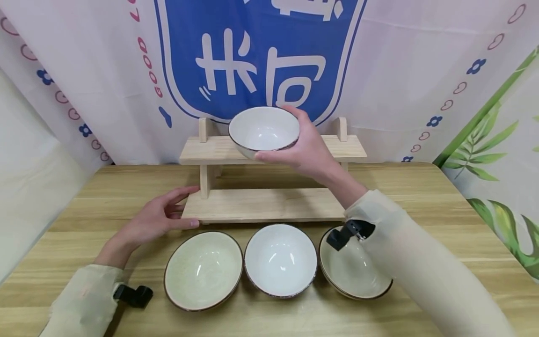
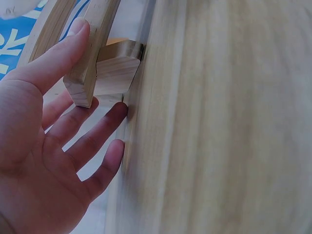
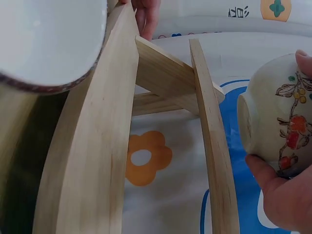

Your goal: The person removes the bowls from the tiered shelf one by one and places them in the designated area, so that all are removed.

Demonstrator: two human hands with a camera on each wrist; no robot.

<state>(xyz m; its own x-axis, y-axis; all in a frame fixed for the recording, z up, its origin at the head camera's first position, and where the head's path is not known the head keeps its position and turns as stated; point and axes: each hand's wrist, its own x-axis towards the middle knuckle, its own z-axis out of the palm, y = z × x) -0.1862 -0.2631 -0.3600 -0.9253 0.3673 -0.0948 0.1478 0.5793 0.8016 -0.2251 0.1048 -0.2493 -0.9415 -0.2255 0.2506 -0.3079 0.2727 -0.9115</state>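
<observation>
My right hand [image 1: 309,145] holds a white bowl [image 1: 264,128] with a dark rim above the upper board of a two-tier wooden shelf [image 1: 269,206]. In the right wrist view, the outside of this bowl [image 3: 280,114] shows painted orange fruit and branches. My left hand [image 1: 156,215] grips the left end of the lower board, thumb at its front edge; in the left wrist view the other fingers [image 2: 92,139] spread around the board's end. Before the shelf stand a pale green bowl [image 1: 204,271], a white bowl [image 1: 281,262] and a greyish bowl [image 1: 351,276], partly covered by my right sleeve.
The shelf stands on a wood-grain table [image 1: 76,229], close to a hanging cloth [image 1: 391,93] with a blue printed badge. Two upright posts [image 1: 342,128] rise at the back of the upper board. Black wrist mounts [image 1: 134,296] sit on both sleeves.
</observation>
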